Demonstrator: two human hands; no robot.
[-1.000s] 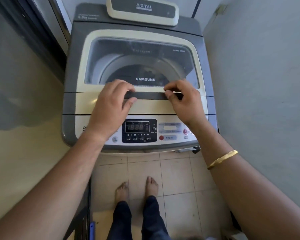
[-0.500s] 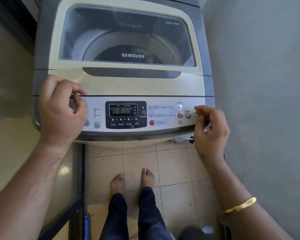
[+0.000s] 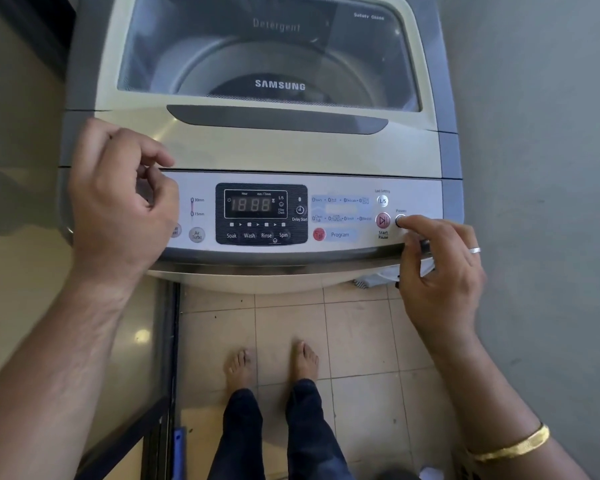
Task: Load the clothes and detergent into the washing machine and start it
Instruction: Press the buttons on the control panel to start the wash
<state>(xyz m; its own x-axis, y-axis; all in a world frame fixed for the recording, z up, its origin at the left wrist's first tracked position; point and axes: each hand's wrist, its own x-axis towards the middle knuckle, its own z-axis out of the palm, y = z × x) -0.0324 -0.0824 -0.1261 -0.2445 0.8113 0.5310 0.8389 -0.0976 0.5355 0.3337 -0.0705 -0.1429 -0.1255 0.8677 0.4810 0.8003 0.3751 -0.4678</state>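
A top-loading washing machine [image 3: 291,154] fills the upper view, its glass lid [image 3: 267,53] closed, with the dark drum visible through it. The control panel [image 3: 340,216] faces me with a dark display [image 3: 253,205], a red Start/Pause button [image 3: 382,220] and a Power button [image 3: 399,220]. My right hand [image 3: 440,282] hovers at the panel's right end, index fingertip on the Power button, other fingers curled. My left hand [image 3: 118,206] rests loosely curled over the panel's left end, holding nothing. Clothes and detergent are not visible.
A grey wall [image 3: 541,168] stands close on the right. A glossy panel with a dark frame [image 3: 167,358] runs down the left. My bare feet [image 3: 274,362] stand on beige floor tiles [image 3: 357,334] below the machine. A pale object [image 3: 378,277] shows under the machine's right front.
Both hands left the lid's handle and dropped to the control panel. My right index finger has reached the Power button. The view has moved closer to the machine.
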